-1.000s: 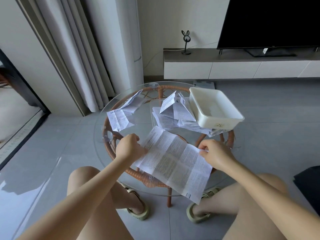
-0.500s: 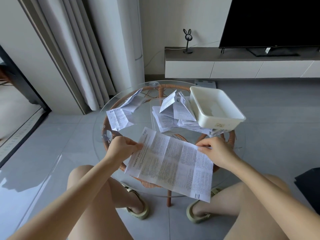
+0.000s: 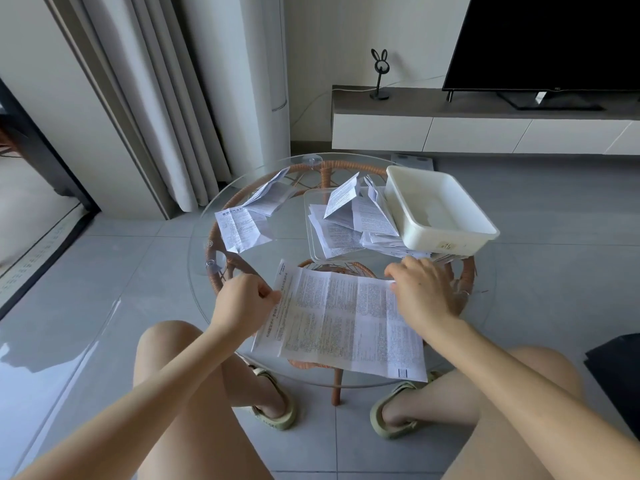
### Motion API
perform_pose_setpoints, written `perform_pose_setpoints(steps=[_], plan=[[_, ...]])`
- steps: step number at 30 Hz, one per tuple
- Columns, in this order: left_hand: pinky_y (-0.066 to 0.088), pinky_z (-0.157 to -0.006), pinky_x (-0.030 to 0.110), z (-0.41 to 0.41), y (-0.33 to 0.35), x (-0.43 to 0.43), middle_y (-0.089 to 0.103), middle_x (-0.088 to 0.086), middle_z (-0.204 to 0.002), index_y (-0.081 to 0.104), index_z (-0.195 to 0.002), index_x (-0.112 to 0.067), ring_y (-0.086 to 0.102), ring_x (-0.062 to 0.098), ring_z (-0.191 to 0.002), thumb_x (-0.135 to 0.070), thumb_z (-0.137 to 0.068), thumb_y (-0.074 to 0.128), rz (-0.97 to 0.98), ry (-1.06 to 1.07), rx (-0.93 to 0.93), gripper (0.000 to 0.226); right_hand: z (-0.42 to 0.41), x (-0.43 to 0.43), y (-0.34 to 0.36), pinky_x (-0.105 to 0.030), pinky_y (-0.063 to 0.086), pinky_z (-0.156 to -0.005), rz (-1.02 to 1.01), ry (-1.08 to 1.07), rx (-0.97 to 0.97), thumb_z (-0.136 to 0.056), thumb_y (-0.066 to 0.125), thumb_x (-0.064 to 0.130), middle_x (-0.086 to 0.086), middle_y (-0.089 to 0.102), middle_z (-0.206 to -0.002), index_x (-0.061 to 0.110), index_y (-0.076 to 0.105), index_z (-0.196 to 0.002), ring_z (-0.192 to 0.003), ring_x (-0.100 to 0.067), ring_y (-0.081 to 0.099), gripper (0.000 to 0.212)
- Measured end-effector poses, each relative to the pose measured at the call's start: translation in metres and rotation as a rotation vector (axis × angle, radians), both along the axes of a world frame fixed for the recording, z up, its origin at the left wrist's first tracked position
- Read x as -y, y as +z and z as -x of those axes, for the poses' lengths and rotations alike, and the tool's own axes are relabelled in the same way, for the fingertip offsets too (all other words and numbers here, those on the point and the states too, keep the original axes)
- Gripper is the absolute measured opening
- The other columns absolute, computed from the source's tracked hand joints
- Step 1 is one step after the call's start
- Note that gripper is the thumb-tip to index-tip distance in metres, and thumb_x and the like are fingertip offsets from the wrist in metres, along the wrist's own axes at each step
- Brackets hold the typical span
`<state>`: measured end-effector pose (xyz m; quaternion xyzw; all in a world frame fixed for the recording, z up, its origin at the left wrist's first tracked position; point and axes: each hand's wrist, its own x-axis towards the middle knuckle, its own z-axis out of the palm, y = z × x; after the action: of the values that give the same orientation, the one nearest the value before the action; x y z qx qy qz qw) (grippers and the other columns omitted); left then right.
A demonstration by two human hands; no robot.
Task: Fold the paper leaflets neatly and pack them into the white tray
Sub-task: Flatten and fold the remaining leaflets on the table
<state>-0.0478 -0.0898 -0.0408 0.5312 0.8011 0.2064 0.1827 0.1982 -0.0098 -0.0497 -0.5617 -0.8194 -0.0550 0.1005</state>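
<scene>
Print on the open leaflet [image 3: 343, 323] is too small to read, incl. the barcode [image 3: 402, 373] at its near-right corner. Its far-right corner sits under the right hand [image 3: 424, 292]; thumb hidden, so can't tell if it pinches or just presses. Left hand [image 3: 244, 303]: fingertips tucked under the leaflet's left edge, out of sight. Leaflet pile [image 3: 346, 223] runs partly under the white tray [image 3: 426, 239]; sheet count unclear. Sticker [image 3: 447, 245] on tray's near wall illegible. TV [image 3: 554, 39] cut by top & right edges. Dark obj. [image 3: 620, 375] at right edge mostly out of frame, can't ID.
</scene>
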Motion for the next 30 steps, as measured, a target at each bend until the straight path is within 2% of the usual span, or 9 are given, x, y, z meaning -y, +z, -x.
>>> perform_pose_setpoints(steps=[2,5,8,11,13,16,21,25,30], plan=[[0.035,-0.05,0.016,-0.003,-0.003,0.003,0.068,0.014,-0.067,0.07,-0.07,0.004,0.061,0.026,-0.066,-0.02,-0.091,0.063,-0.036,-0.003,-0.021,0.033,0.016,0.013,0.006,-0.038,0.037,-0.07,-0.174,0.008,0.062,-0.055,0.059,-0.007,-0.01,0.06,-0.074,0.011,0.068,-0.078,-0.071,-0.031,0.055,0.03],[0.036,-0.051,0.019,-0.004,-0.005,0.002,0.068,0.013,-0.064,0.069,-0.068,0.003,0.061,0.027,-0.064,-0.02,-0.091,0.063,-0.052,-0.011,-0.029,0.033,0.059,0.037,0.008,-0.045,0.042,-0.09,-0.093,0.283,-0.051,-0.068,0.075,0.024,-0.016,0.066,-0.1,0.015,0.071,-0.102,-0.094,-0.035,0.06,0.035],[0.036,-0.056,0.031,-0.001,-0.004,0.002,0.069,0.013,-0.07,0.071,-0.072,0.002,0.061,0.028,-0.071,-0.02,-0.09,0.063,-0.054,-0.025,-0.062,0.029,0.089,0.054,-0.011,-0.058,0.037,-0.102,0.098,0.439,0.019,-0.087,0.042,0.048,-0.015,0.061,-0.126,0.027,0.064,-0.121,-0.119,-0.034,0.055,0.046],[0.035,-0.057,0.031,0.004,-0.004,0.001,0.069,0.016,-0.072,0.07,-0.073,0.004,0.061,0.03,-0.074,-0.021,-0.091,0.063,-0.045,-0.043,-0.077,0.032,0.079,0.054,-0.029,-0.055,0.021,-0.112,0.239,0.436,0.073,-0.096,0.009,0.058,-0.009,0.047,-0.143,0.031,0.05,-0.136,-0.134,-0.027,0.041,0.064],[0.033,-0.053,0.026,0.007,-0.005,0.0,0.068,0.014,-0.072,0.069,-0.075,0.005,0.06,0.027,-0.071,-0.022,-0.092,0.063,-0.022,-0.057,-0.079,0.032,0.063,0.052,-0.034,-0.051,0.011,-0.111,0.232,0.434,0.065,-0.095,0.002,0.06,-0.006,0.042,-0.147,0.03,0.048,-0.137,-0.137,-0.024,0.037,0.069],[0.034,-0.051,0.02,0.008,-0.004,-0.003,0.067,0.013,-0.069,0.069,-0.075,0.004,0.058,0.024,-0.066,-0.021,-0.091,0.063,-0.003,-0.07,-0.074,0.03,0.039,0.053,-0.031,-0.048,0.013,-0.107,0.211,0.381,0.069,-0.096,0.009,0.06,-0.005,0.042,-0.147,0.031,0.046,-0.138,-0.137,-0.023,0.037,0.062],[0.044,-0.062,0.031,0.004,-0.004,-0.004,0.069,0.013,-0.073,0.07,-0.077,0.003,0.062,0.026,-0.07,-0.021,-0.092,0.062,-0.007,-0.096,-0.098,0.029,-0.004,0.05,-0.033,-0.046,0.014,-0.11,0.184,0.294,0.024,-0.097,0.014,0.062,-0.006,0.033,-0.152,0.029,0.041,-0.142,-0.141,-0.024,0.029,0.062],[0.037,-0.052,0.023,0.003,-0.008,0.0,0.064,0.007,-0.067,0.066,-0.075,0.0,0.055,0.019,-0.062,-0.021,-0.094,0.059,-0.042,-0.103,-0.107,0.029,-0.026,0.049,-0.032,-0.043,0.017,-0.112,0.18,0.265,0.048,-0.098,0.015,0.061,-0.012,0.035,-0.15,0.023,0.041,-0.143,-0.14,-0.026,0.031,0.064],[0.039,-0.059,0.032,-0.002,-0.016,0.009,0.058,0.01,-0.077,0.052,-0.074,-0.007,0.053,0.025,-0.066,-0.019,-0.097,0.052,-0.139,-0.146,-0.178,0.026,-0.057,0.051,-0.031,-0.051,0.017,-0.108,0.15,0.233,0.123,-0.099,0.011,0.057,-0.007,0.032,-0.152,0.021,0.035,-0.146,-0.141,-0.018,0.029,0.064]])
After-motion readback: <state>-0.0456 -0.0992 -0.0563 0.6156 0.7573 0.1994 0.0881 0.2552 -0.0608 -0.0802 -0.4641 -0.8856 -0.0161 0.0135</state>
